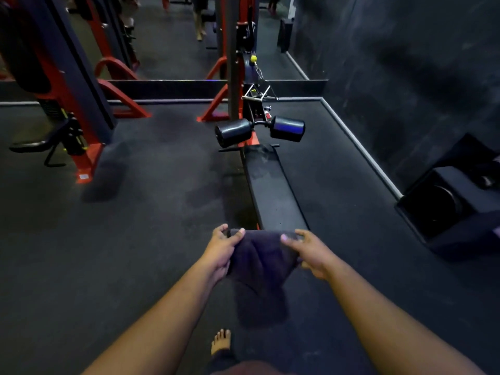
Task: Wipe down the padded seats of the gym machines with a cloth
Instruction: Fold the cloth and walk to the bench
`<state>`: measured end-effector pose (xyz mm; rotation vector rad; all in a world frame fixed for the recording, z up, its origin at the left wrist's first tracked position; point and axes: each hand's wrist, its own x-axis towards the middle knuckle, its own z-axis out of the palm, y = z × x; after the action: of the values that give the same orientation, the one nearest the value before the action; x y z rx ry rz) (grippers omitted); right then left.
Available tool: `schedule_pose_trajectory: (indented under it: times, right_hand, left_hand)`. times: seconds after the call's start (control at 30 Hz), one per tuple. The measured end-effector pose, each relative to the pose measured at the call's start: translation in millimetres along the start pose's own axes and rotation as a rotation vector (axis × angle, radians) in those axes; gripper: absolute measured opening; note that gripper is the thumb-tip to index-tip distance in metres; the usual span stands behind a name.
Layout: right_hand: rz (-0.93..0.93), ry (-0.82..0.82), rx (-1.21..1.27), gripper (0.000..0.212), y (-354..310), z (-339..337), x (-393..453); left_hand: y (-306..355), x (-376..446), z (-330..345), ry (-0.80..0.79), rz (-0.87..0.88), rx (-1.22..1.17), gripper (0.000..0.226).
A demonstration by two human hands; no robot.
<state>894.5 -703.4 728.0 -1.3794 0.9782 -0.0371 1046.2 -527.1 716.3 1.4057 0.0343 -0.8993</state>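
A person stands at the near end of a long, narrow black padded bench (pixel 273 190) that runs away from them toward a red and black cable machine (pixel 238 85), and everything here is placed relative to that bench. Both bare forearms reach forward, holding a dark cloth (pixel 261 262) stretched between them just in front of the bench's near end and above the dark rubber floor (pixel 121 239). The left hand (pixel 223 251) pinches the cloth's upper left corner between thumb and curled fingers; the right hand (pixel 311 251) grips the upper right corner the same way, so neither hand is free. The cloth hangs down in a loose fold toward the person's bare foot (pixel 221 341). At the bench's far end sit two black foam roller pads (pixel 259 129), and the padding there shows a pale smear. Left of the bench, well apart, stands another red-framed machine with a small black seat (pixel 40 143); to the right a black speaker (pixel 454 204) rests against the dark wall. The step in hand looks like readying the cloth; doing it well probably means folding it into a flat pad, laying it on the near end, then pressing evenly in overlapping strokes toward the rollers
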Motion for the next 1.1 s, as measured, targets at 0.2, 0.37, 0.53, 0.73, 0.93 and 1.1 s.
schedule_pose_trajectory:
  times: [0.2, 0.37, 0.53, 0.73, 0.93, 1.1]
  right_hand:
    - [-0.137, 0.030, -0.085, 0.058, -10, -16, 67]
    - [-0.406, 0.138, -0.670, 0.036, -50, -52, 155]
    - [-0.737, 0.007, -1.157, 0.020, -95, -86, 254]
    - [-0.795, -0.468, -0.899, 0.018, -137, -114, 361]
    - [-0.285, -0.727, -0.146, 0.033, -166, -134, 367]
    - [0.023, -0.984, -0.273, 0.033, -121, -139, 357]
  left_hand:
    - [26, 80, -8, -0.204, 0.050, 0.615, 0.089]
    - [49, 140, 27, -0.081, 0.279, 1.144, 0.045]
    - [48, 197, 58, 0.191, 0.422, 1.583, 0.038]
    - [17, 222, 119, 0.403, 0.204, 1.113, 0.018]
    - [35, 190, 224, 0.760, 0.334, -0.444, 0.014]
    - [-7, 159, 256, 0.693, 0.009, -0.777, 0.058]
